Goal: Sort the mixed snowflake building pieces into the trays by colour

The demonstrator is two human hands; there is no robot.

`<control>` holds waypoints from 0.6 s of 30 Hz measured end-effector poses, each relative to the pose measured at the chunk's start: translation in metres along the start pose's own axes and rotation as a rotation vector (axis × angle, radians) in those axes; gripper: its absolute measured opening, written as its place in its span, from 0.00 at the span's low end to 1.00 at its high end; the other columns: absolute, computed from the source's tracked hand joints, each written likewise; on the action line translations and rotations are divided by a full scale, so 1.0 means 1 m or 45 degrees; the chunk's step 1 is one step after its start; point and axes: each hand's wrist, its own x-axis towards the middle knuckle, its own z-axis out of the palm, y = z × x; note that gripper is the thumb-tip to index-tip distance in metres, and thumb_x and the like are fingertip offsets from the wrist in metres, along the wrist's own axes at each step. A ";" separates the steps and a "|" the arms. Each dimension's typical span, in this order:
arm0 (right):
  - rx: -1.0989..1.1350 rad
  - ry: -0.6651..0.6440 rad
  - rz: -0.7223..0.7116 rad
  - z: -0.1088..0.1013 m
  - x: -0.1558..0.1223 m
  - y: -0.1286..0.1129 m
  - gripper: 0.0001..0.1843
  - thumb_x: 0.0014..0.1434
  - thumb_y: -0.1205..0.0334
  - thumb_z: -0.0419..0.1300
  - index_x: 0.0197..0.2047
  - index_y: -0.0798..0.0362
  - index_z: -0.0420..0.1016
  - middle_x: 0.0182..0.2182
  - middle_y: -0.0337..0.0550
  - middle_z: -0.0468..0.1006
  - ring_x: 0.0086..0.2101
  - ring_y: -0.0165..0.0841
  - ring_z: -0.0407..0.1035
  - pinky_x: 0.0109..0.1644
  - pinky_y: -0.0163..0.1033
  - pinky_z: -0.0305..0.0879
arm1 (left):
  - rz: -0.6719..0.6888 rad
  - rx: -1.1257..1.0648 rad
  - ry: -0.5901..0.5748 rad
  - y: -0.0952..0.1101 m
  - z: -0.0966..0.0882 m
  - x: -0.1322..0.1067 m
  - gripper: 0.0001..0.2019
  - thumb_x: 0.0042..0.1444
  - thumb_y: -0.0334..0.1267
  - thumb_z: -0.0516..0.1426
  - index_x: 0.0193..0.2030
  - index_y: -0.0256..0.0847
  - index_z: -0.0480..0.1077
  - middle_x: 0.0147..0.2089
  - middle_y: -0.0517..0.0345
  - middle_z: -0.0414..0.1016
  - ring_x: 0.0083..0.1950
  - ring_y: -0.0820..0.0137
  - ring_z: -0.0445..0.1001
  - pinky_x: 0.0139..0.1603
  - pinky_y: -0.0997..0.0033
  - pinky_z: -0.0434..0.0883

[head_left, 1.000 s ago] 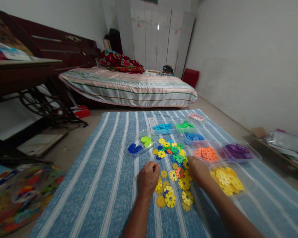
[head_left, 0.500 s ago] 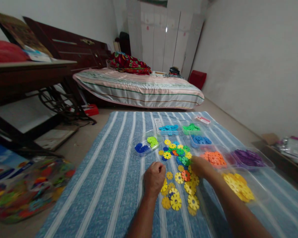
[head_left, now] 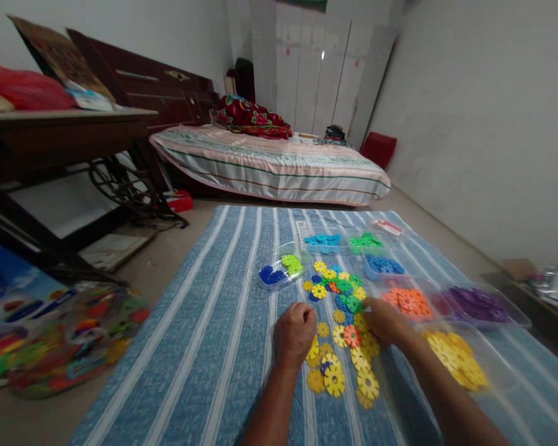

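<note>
Ltr. "W" (head_left: 301, 225) on tblcloth (head_left: 230, 310) (rest illeg.)

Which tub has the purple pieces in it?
The clear tub right of the tub of orange pieces and beyond the tub of yellow pieces; no other tub holds purple pieces.
</note>
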 end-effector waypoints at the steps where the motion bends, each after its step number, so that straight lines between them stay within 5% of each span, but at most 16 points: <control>1: 0.072 -0.015 -0.013 0.001 -0.001 0.000 0.16 0.57 0.68 0.52 0.48 0.54 0.73 0.36 0.48 0.81 0.35 0.33 0.75 0.33 0.32 0.62 | 0.006 -0.003 0.003 0.000 0.000 0.000 0.09 0.58 0.35 0.54 0.28 0.42 0.71 0.33 0.62 0.75 0.35 0.75 0.71 0.35 0.77 0.59; 7: 0.574 -0.239 0.025 0.004 -0.011 -0.004 0.16 0.57 0.67 0.53 0.49 0.55 0.65 0.13 0.29 0.67 0.14 0.29 0.65 0.17 0.28 0.56 | 0.001 -0.002 0.007 0.000 0.000 0.000 0.08 0.57 0.35 0.54 0.28 0.42 0.71 0.33 0.62 0.75 0.36 0.75 0.71 0.35 0.76 0.59; 18: 0.865 -0.122 -0.062 0.010 -0.015 0.006 0.07 0.51 0.58 0.56 0.30 0.51 0.63 0.12 0.26 0.63 0.12 0.26 0.63 0.15 0.28 0.55 | 0.025 -0.006 0.022 -0.001 0.001 0.000 0.08 0.57 0.35 0.54 0.28 0.42 0.71 0.33 0.62 0.74 0.35 0.75 0.70 0.35 0.75 0.58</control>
